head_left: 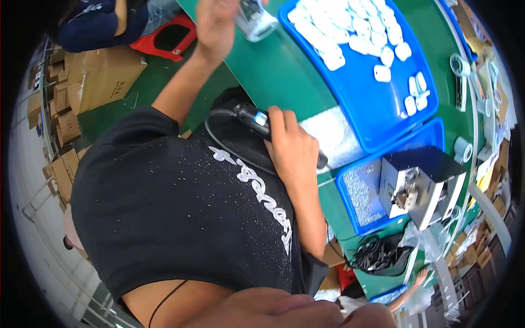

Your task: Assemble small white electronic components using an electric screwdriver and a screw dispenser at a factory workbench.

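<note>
Right hand (292,147): closed around a black powered hand tool (257,119), held over the near edge of the green bench (273,71); the tool tip is hidden behind the hand at a white foam pad (333,134).
Left hand (216,22): raised at the top edge of the view, fingers closed on a small white and grey part (256,21); motion blur prevents telling how firm the grip is.
Tool cable (229,150): black, looped across the person's black shirt, slack.
Nearby stock: large blue tray (383,104) carrying many small white plastic parts (350,27); a second blue tray (350,210) just beside it holds a grey box-shaped machine (421,183).
Risk 1, dropped part: the left hand holds its part in the air, well apart from the tool. A loose grip could let it fall onto the bench or off the edge.
Risk 2, cable snag: the loop lies against the torso. A forward reach could pull it taut and drag the tool off line.
Risk 3, tray strike: the right hand works close to the corner of the large blue tray. A sideways slip could knock it and scatter the white parts.
Risk 4, misaligned contact: the tip is out of sight, so whether it would meet the part squarely cannot be judged.
</note>
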The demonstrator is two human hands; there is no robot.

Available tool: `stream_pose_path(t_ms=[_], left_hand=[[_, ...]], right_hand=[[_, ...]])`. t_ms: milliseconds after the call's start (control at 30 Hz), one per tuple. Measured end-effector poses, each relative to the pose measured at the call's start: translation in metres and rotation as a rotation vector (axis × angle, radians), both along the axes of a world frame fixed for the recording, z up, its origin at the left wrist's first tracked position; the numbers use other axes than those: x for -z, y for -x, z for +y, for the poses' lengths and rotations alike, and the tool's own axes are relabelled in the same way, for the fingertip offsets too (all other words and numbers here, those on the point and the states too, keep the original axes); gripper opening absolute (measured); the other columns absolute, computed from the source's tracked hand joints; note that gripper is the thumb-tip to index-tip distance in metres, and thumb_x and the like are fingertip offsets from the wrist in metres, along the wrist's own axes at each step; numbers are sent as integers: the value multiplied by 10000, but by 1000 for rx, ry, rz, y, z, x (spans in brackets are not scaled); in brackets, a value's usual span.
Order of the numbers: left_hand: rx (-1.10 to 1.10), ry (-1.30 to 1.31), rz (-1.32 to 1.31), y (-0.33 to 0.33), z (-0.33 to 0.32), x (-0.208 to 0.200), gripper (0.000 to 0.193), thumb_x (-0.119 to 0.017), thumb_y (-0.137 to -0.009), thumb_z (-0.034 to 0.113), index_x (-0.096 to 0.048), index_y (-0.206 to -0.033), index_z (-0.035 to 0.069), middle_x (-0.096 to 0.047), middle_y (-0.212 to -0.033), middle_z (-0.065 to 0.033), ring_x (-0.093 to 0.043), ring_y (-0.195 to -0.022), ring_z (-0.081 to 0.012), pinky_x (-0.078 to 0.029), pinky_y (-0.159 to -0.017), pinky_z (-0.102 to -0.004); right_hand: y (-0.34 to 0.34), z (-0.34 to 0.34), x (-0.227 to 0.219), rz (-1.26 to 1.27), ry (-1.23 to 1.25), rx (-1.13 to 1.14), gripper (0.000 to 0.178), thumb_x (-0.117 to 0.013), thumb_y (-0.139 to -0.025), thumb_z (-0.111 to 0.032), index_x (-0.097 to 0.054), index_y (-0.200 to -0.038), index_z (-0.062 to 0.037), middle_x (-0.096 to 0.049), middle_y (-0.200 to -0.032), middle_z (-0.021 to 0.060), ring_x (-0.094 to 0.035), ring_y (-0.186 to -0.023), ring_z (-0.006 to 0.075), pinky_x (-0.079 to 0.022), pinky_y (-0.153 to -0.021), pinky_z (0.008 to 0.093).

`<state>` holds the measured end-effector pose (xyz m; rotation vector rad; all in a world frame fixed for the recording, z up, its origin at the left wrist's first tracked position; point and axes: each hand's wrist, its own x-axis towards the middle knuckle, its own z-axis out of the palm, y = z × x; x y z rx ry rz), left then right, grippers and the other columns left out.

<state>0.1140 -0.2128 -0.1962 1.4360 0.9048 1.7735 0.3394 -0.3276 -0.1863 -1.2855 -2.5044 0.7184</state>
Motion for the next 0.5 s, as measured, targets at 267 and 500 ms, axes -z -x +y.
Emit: stream_pose_path(t_ms=[267, 500], left_hand=[[196, -79, 224, -53, -36, -8, 511, -718, -887, 98, -398, -1271, -9, -597, -1187, -246, -623, -1093, -296, -509, -916, -397], [421, -314, 360, -122, -42, -18, 719, -905, -712, 274, -301, -1055, 89, -530, -922, -144, -497, -753, -162, -419, -639, -293]], right_hand=[[-35, 7, -47, 709, 344, 732, 465, -797, -774, -85, -551, -1161, -3, -665, -866, 96, -664, -737, 138, -513, -634, 292], [-50, -10, -76, 1237, 265, 850, 598, -726, -803, -138, -375, -1249, 49, -508, -651, 61, -499, -496, 143, -470, -504, 294]])
